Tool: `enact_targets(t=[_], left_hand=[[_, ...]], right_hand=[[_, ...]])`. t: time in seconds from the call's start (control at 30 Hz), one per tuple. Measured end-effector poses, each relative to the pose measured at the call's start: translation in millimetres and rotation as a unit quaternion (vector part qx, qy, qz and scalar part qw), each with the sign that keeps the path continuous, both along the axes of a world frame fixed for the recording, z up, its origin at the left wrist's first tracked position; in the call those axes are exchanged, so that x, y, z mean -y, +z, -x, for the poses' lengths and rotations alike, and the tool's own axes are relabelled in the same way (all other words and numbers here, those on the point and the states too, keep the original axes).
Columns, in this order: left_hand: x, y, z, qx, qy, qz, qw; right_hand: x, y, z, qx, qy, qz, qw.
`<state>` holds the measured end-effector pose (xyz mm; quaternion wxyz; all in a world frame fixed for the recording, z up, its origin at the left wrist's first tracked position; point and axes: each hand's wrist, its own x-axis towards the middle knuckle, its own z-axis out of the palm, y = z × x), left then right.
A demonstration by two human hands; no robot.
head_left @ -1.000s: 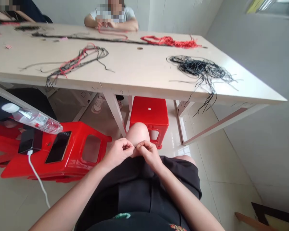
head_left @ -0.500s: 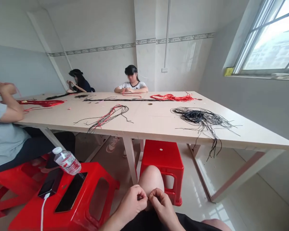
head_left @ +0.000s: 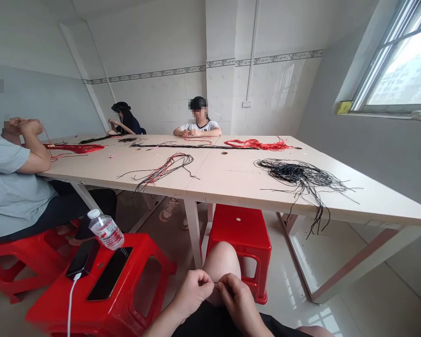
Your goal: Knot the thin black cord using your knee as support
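My left hand [head_left: 195, 289] and my right hand [head_left: 235, 296] are close together over my bare knee [head_left: 223, 257]. Both are closed, thumb against fingertips, pinching a thin dark cord [head_left: 216, 283]. Only a short piece of it shows in the small gap between them; the rest is hidden by my fingers. On the table in front lies a bundle of black and red cords [head_left: 166, 168]. Farther right, a tangled heap of black cords [head_left: 294, 173] hangs partly over the near edge.
The long table [head_left: 228, 182] spans the view. Red cords [head_left: 256, 143] lie at its far side. A red stool [head_left: 240, 229] stands beyond my knee. Left, another stool [head_left: 140, 252] carries a water bottle [head_left: 107, 229], phone [head_left: 109, 274] and power bank [head_left: 82, 258]. Several people sit around.
My view has turned slightly left, so the table and stools appear farther right. My hands are a little farther apart, and the cord between them shows more clearly.
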<state>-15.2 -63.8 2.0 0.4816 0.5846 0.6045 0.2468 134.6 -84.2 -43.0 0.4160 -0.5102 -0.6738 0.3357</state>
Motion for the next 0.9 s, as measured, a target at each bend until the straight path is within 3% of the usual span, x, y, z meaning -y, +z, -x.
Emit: enact_targets(t=[0.17, 0.27, 0.33, 0.37, 0.43, 0.53, 0.6, 0.73, 0.8, 0.9], left_hand=[[-5.2, -11.3, 1.2, -0.016, 0.020, -0.006, 1.000], [-8.6, -15.6, 0.2, -0.025, 0.041, -0.011, 0.999], [-11.5, -16.3, -0.4, -0.032, 0.047, -0.014, 0.998], [-13.1, -16.2, -0.8, -0.035, 0.048, -0.014, 0.998], [-16.2, -15.0, -1.9, -0.038, 0.050, -0.011, 0.998], [-19.9, -10.4, -5.8, -0.032, 0.057, -0.005, 0.998], [-20.9, -5.2, -9.4, -0.027, 0.058, -0.017, 0.998], [-20.6, 3.4, -16.2, -0.034, 0.037, -0.046, 0.998], [-21.6, 2.6, -18.2, -0.041, 0.033, -0.033, 0.998], [-25.3, -4.8, -19.5, -0.053, 0.032, -0.010, 0.998]], right_hand=[[-22.6, -24.7, -47.9, 0.123, -0.019, -0.034, 0.992], [-34.0, -37.6, -85.0, 0.195, -0.155, -0.055, 0.967], [-31.1, -37.8, -94.5, 0.216, -0.259, -0.109, 0.935], [-25.9, -35.5, -91.7, 0.202, -0.274, -0.138, 0.930], [-10.0, -28.8, -71.6, 0.133, -0.213, -0.171, 0.953], [16.8, -21.5, -26.4, 0.044, -0.075, -0.097, 0.991], [30.0, -19.7, -5.5, 0.028, -0.039, -0.036, 0.998], [45.4, -13.2, -1.5, 0.001, 0.153, 0.094, 0.984], [49.0, -7.6, -6.1, 0.006, 0.171, 0.130, 0.977], [48.5, -3.9, -7.9, 0.031, 0.114, 0.080, 0.990]])
